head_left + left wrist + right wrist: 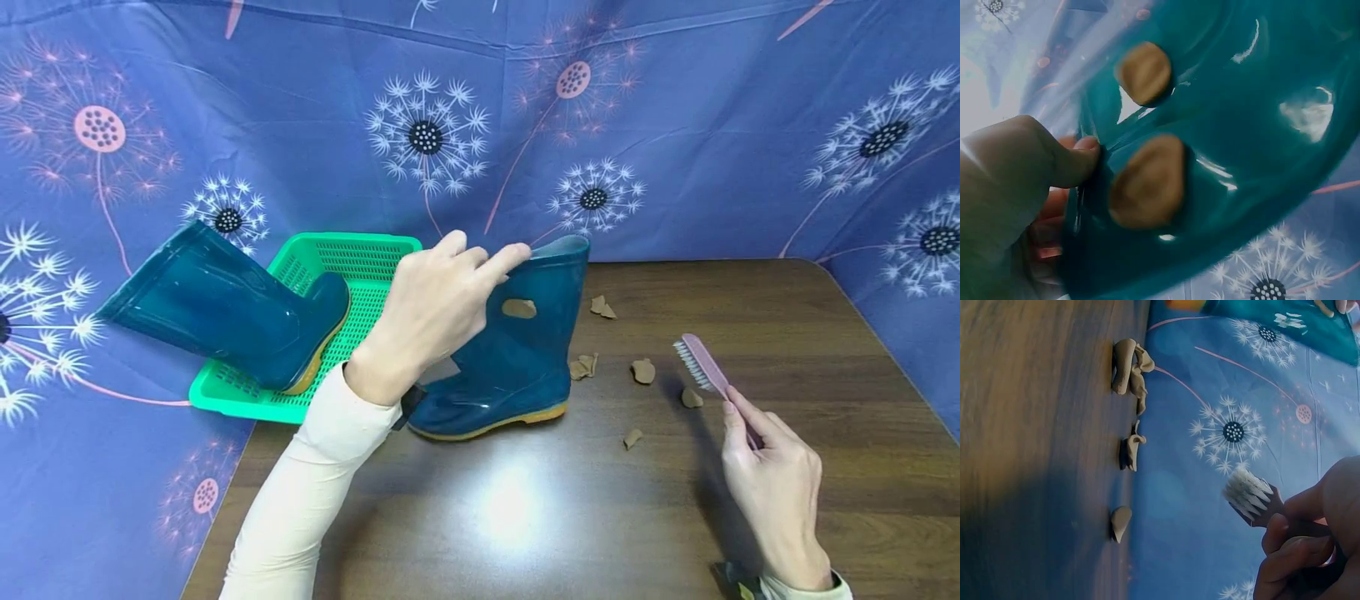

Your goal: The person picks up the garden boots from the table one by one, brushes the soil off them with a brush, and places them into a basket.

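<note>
My left hand (438,312) grips the top edge of a teal rubber boot (517,367) with a yellow sole. The boot stands upright on the table, its toe partly behind my wrist. Two brown, clay-like lumps (1150,181) stick to its shaft in the left wrist view; the head view shows one brown patch (519,308). Over the right of the table, my right hand (776,475) holds a pink brush (705,362) by its handle. White bristles (1247,490) show clearly in the right wrist view, apart from the boot.
A second teal boot (225,308) lies tilted in a green plastic basket (367,258) at the left. Several brown fragments (642,372) are scattered on the wooden table (750,300) between boot and brush. Behind the table hangs a blue dandelion-print cloth (690,100).
</note>
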`<control>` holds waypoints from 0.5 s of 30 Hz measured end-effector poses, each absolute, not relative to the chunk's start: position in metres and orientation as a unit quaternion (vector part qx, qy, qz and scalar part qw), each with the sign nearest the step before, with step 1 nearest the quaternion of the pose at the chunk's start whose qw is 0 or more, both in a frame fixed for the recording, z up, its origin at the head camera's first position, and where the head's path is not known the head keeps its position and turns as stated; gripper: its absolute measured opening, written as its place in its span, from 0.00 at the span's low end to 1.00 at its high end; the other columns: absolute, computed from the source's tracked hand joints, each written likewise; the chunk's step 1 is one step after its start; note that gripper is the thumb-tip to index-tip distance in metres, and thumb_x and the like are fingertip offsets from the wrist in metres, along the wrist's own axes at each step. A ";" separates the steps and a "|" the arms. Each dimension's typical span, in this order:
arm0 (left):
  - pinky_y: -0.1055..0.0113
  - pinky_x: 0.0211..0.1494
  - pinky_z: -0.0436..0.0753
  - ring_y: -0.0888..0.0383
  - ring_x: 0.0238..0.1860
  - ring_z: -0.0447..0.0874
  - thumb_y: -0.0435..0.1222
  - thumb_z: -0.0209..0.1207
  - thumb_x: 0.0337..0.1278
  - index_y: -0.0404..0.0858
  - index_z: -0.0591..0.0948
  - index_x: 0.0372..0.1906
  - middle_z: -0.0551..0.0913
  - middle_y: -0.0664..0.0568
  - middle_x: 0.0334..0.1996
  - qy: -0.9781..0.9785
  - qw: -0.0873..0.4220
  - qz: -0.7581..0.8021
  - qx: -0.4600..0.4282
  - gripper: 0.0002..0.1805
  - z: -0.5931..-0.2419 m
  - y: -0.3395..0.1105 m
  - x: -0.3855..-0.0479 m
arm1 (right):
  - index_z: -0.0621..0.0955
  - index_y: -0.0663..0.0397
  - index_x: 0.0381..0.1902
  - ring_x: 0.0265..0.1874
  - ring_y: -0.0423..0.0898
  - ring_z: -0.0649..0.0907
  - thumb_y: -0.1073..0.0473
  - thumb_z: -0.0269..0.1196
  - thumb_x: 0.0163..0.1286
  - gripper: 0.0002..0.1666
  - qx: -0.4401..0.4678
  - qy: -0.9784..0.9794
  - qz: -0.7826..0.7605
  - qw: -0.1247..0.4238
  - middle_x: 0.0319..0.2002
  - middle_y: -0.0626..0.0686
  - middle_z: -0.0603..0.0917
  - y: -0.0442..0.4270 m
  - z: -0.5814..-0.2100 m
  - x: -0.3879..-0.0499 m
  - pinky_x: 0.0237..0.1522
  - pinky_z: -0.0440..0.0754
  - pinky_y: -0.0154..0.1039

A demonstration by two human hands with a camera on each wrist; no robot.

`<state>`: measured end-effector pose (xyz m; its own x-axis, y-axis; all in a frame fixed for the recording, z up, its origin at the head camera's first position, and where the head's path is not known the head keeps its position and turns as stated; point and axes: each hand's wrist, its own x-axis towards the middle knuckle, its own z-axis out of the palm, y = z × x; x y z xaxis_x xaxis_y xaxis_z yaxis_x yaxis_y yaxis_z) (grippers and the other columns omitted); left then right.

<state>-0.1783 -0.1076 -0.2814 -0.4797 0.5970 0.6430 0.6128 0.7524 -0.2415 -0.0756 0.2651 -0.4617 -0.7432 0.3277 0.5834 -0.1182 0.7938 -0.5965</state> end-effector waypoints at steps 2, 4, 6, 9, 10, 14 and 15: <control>0.66 0.17 0.57 0.55 0.21 0.64 0.24 0.50 0.67 0.52 0.85 0.62 0.73 0.53 0.16 -0.872 0.330 -0.025 -0.360 0.28 -0.278 -0.104 -0.177 | 0.91 0.57 0.53 0.19 0.22 0.62 0.64 0.67 0.71 0.15 -0.061 -0.879 0.316 0.353 0.28 0.11 0.68 0.264 -0.462 -0.076 0.23 0.57 0.25; 0.67 0.17 0.56 0.57 0.19 0.62 0.25 0.49 0.69 0.53 0.85 0.64 0.69 0.55 0.16 -0.890 0.271 -0.070 -0.359 0.29 -0.274 -0.100 -0.175 | 0.92 0.56 0.53 0.19 0.23 0.63 0.64 0.67 0.71 0.15 -0.059 -0.878 0.318 0.353 0.27 0.17 0.73 0.264 -0.462 -0.076 0.23 0.58 0.26; 0.67 0.19 0.55 0.59 0.17 0.59 0.28 0.52 0.75 0.51 0.87 0.63 0.66 0.57 0.15 -0.906 0.203 -0.138 -0.346 0.24 -0.271 -0.097 -0.175 | 0.92 0.56 0.53 0.19 0.23 0.63 0.63 0.67 0.71 0.15 -0.059 -0.879 0.317 0.351 0.28 0.21 0.75 0.263 -0.462 -0.075 0.23 0.58 0.27; 0.66 0.22 0.55 0.60 0.15 0.58 0.34 0.56 0.80 0.46 0.89 0.61 0.66 0.58 0.14 -0.912 0.128 -0.246 -0.303 0.16 -0.269 -0.094 -0.177 | 0.92 0.56 0.53 0.18 0.24 0.62 0.64 0.67 0.71 0.15 -0.057 -0.879 0.318 0.350 0.29 0.16 0.74 0.262 -0.463 -0.075 0.22 0.58 0.27; 0.65 0.23 0.55 0.59 0.15 0.58 0.35 0.57 0.80 0.46 0.89 0.60 0.66 0.57 0.14 -0.909 0.111 -0.279 -0.289 0.16 -0.270 -0.094 -0.177 | 0.92 0.56 0.53 0.18 0.24 0.62 0.64 0.67 0.71 0.15 -0.057 -0.879 0.318 0.349 0.29 0.13 0.70 0.262 -0.464 -0.075 0.22 0.58 0.27; 0.65 0.27 0.63 0.57 0.18 0.66 0.37 0.59 0.79 0.46 0.89 0.61 0.71 0.54 0.17 -0.883 0.074 -0.396 -0.239 0.15 -0.280 -0.095 -0.182 | 0.91 0.57 0.53 0.18 0.24 0.62 0.65 0.68 0.70 0.15 -0.046 -0.878 0.322 0.350 0.28 0.17 0.72 0.260 -0.464 -0.074 0.21 0.57 0.27; 0.66 0.29 0.67 0.57 0.21 0.69 0.37 0.59 0.79 0.46 0.89 0.62 0.76 0.54 0.20 -0.875 0.067 -0.423 -0.227 0.15 -0.283 -0.097 -0.183 | 0.91 0.57 0.53 0.18 0.24 0.61 0.65 0.68 0.70 0.15 -0.040 -0.879 0.323 0.349 0.27 0.22 0.74 0.259 -0.464 -0.075 0.21 0.57 0.27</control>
<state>-0.1834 -0.0966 -0.2831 -0.8875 0.3406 0.3103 0.4547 0.5390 0.7090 -0.0746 0.2587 -0.4638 -0.7531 0.2962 0.5875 -0.1542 0.7886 -0.5952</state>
